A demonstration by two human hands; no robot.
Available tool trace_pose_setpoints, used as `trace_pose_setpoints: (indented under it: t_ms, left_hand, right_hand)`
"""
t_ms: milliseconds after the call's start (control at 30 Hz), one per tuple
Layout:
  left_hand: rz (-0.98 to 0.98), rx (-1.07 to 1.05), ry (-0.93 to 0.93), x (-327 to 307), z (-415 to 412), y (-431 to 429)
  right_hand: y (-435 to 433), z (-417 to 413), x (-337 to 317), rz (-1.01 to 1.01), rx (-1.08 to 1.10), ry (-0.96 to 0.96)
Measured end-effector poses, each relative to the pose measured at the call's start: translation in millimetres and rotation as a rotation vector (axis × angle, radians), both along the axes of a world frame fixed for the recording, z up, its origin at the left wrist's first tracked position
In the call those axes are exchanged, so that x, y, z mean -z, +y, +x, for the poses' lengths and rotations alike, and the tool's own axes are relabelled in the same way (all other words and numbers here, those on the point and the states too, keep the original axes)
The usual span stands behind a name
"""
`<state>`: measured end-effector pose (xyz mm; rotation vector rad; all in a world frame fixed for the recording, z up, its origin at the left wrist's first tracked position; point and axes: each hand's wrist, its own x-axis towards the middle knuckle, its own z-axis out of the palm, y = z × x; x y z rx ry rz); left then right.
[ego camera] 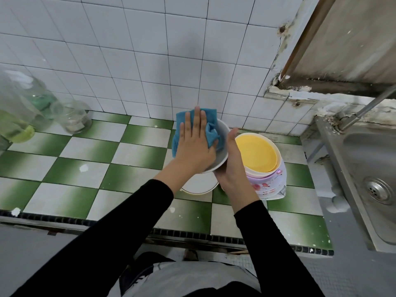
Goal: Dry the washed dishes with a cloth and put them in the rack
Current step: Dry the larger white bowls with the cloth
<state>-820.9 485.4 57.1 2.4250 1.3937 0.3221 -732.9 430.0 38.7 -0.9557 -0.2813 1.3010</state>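
Drying underway: flat left hand point(192, 144) presses cloth point(211, 120) into bowl point(223, 142), straight-fingered right hand point(232, 166) braces it; stack point(276, 185) beside bowl waits, rack unseen.

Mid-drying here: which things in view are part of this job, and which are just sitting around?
Job: blue cloth, white plate being wiped, left hand, right hand, yellow plate on the floral bowls, white dish under the hands.
Lying about: glass jar, clear bottle, sink, tap.
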Motion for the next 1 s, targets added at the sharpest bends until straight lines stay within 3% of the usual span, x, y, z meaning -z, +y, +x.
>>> trace_pose_setpoints:
  t_ms: [133,233,400,667,733,933,1000]
  left_hand:
    - [-0.283,0.244,-0.061,4,7,-4]
    - [-0.427,0.376,0.041,8,2,-1]
    - [-0.391,0.404,0.352,1,-10,1]
    - [-0.189,0.213,0.584,-6,-14,-11]
    - [-0.215,0.264,0.555,-14,-16,-13]
    - [-0.463,0.418,0.175,-20,-24,-26]
    - [-0.461,0.470,0.006,-8,-21,-31]
  right_hand:
    - [6,1,-2,0.034,0.033,0.037]
    - [6,7,2,-0.053,0.108,0.030]
    - [4,11,13,-0.137,0.099,0.058]
    - [4,6,11,-0.101,0.144,-0.088]
    - [2,10,9,-0.105,0.172,-0.146]
    - [-2,15,7,-0.169,0.264,-0.203]
    - [-1,18,9,-0.206,0.277,-0.164]
